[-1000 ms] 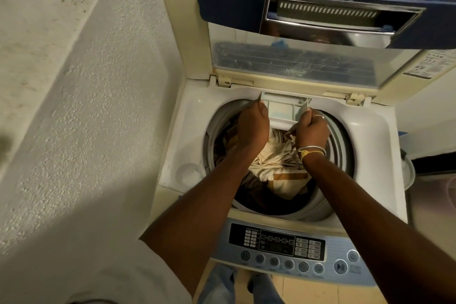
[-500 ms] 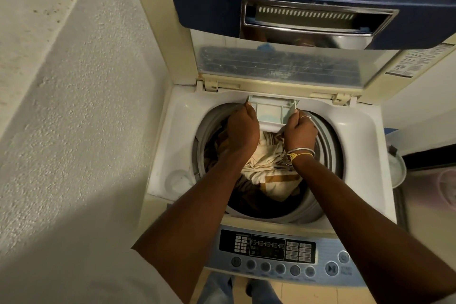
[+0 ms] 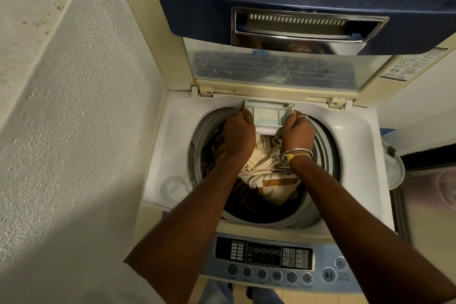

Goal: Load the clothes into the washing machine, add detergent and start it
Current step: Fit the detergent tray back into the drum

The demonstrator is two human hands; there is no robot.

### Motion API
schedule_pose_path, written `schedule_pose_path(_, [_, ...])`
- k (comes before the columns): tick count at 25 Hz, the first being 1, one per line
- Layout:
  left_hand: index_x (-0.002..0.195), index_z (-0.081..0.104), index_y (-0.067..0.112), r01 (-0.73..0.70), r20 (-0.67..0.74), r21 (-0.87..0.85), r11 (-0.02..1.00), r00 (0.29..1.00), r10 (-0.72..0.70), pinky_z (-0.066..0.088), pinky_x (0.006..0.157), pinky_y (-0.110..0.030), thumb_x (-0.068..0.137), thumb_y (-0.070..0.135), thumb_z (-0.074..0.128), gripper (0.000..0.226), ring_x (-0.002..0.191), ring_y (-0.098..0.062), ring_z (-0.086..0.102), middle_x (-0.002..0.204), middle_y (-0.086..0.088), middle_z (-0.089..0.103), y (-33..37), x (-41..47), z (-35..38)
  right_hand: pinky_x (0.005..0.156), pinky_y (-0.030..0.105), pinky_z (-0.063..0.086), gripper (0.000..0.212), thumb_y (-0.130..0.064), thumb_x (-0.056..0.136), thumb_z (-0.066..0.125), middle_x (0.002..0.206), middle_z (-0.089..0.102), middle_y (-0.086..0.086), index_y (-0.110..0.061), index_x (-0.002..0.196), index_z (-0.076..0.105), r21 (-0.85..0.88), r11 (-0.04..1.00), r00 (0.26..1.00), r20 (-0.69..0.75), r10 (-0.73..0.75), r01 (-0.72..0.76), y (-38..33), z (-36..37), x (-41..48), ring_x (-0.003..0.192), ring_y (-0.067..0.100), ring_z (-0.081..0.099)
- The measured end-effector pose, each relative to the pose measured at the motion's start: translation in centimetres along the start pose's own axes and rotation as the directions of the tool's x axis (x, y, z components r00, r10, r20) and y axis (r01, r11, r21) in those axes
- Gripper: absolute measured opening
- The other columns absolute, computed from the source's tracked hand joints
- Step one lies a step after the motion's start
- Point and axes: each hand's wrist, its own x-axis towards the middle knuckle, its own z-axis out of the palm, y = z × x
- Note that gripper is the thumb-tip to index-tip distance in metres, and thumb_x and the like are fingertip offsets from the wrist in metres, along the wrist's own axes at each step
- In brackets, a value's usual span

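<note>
A top-loading washing machine point(image 3: 355, 136) stands below me with its blue-framed lid point(image 3: 291, 7) raised upright. Cream and brown clothes point(image 3: 266, 175) fill the drum. At the drum's far rim a pale detergent drawer point(image 3: 267, 115) sticks out, with a bluish patch inside it. My left hand point(image 3: 238, 134) grips the drawer's left side and my right hand point(image 3: 297, 132), with a ring and bangles, grips its right side. Nearest me, the control panel point(image 3: 264, 254) shows a dark display and a row of round buttons.
A rough white wall point(image 3: 74, 131) runs close along the machine's left side. A white rounded object point(image 3: 394, 168) sits against the machine's right side. Tiled floor and my feet point(image 3: 237, 294) show below the panel.
Both hands stay on the drawer's sides, and it seems pushed slightly back toward its slot. The view has shifted, so the machine sits a little lower and more central.
</note>
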Motion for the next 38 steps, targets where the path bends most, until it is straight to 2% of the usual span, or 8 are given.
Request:
schedule_pose_path(5, [0.073,0.056,0.011,0.094,0.029,-0.049,0.994,0.995,-0.093,0.031,0.049,-0.019,0.106,0.032,0.039,0.042,0.055,-0.008,0.047,0.063,0.001,0.054,0.5,0.6,0.1,0.068,0.026,0.035,0.04,-0.024,0.105,0.037,0.088,0.068,0.022,0.003,0.095,0.064,0.006,0.998,0.997,0.024,0.069,-0.07,-0.2,0.3,1.6,0.081,0.033,0.062])
schedule_pose_path(8, [0.098,0.055,0.008,0.144,0.016,-0.187,0.972,0.99,-0.144,0.035,0.052,-0.016,0.104,0.036,0.046,0.03,0.063,-0.004,0.053,0.075,0.007,0.055,0.6,1.1,0.3,0.065,0.026,0.04,0.028,-0.025,0.104,0.04,0.081,0.062,0.012,0.0,0.104,0.053,0.112,0.985,0.991,0.016,0.131,-0.132,-0.5,0.6,1.5,0.074,0.028,0.06])
schedule_pose_path(13, [0.11,0.053,0.014,0.133,0.091,-0.338,0.932,0.99,-0.108,0.05,0.066,-0.02,0.101,0.04,0.05,0.028,0.079,-0.006,0.061,0.091,0.008,0.061,-0.2,1.4,-0.1,0.049,0.006,0.035,0.024,-0.021,0.104,0.041,0.072,0.052,-0.002,0.001,0.102,0.05,0.187,0.977,0.994,0.007,0.105,-0.105,-0.2,0.8,1.2,0.058,0.003,0.047])
schedule_pose_path(19, [0.132,0.052,0.023,0.15,0.301,-0.411,0.899,0.954,-0.021,0.058,0.087,-0.028,0.074,0.045,0.084,0.069,0.11,-0.008,0.065,0.127,0.003,0.064,-3.2,0.3,-0.7,0.077,0.031,0.054,0.034,-0.043,0.095,0.058,0.096,0.066,0.0,-0.014,0.112,0.053,0.397,0.906,0.98,0.181,0.083,-0.15,2.0,1.0,0.0,0.086,0.013,0.065])
schedule_pose_path(23, [0.127,0.047,0.016,-0.093,0.033,-0.134,0.987,0.995,0.098,0.053,0.09,-0.023,0.06,0.048,0.09,0.086,0.111,-0.008,0.054,0.128,-0.003,0.053,-3.3,0.5,-1.5,0.089,0.024,0.055,0.061,-0.022,0.076,0.083,0.117,0.062,0.0,-0.017,0.124,0.046,0.413,0.903,0.976,0.215,0.029,-0.117,3.4,0.8,-0.5,0.105,0.01,0.064])
schedule_pose_path(27, [0.117,0.051,0.013,-0.206,-0.165,0.204,0.957,0.956,0.241,0.046,0.091,-0.03,0.056,0.068,0.08,0.088,0.11,-0.017,0.047,0.119,-0.004,0.051,-3.2,0.2,-2.0,0.093,0.04,0.049,0.056,-0.044,0.066,0.086,0.105,0.06,-0.003,-0.024,0.105,0.051,0.076,0.995,0.998,-0.017,0.065,-0.063,4.0,0.0,-0.6,0.097,0.017,0.062])
schedule_pose_path(30, [0.098,0.054,0.019,-0.199,-0.106,0.191,0.961,0.969,0.221,0.049,0.077,-0.038,0.057,0.071,0.078,0.07,0.091,-0.013,0.051,0.098,0.004,0.056,-3.5,0.9,-1.8,0.089,0.038,0.034,0.043,-0.056,0.071,0.077,0.084,0.062,-0.01,-0.028,0.091,0.051,-0.069,0.993,0.996,-0.003,0.094,-0.094,4.0,-0.2,0.1,0.081,0.017,0.06])
schedule_pose_path(38, [0.087,0.048,0.02,-0.158,-0.12,-0.007,0.987,0.981,0.156,0.035,0.059,-0.013,0.067,0.063,0.08,0.056,0.073,-0.01,0.049,0.085,0.006,0.054,-2.4,2.1,-1.3,0.084,0.032,0.031,0.039,-0.055,0.072,0.075,0.075,0.062,-0.011,-0.028,0.086,0.052,0.017,0.991,0.991,-0.033,0.132,-0.132,2.3,0.4,2.2,0.072,0.013,0.059])
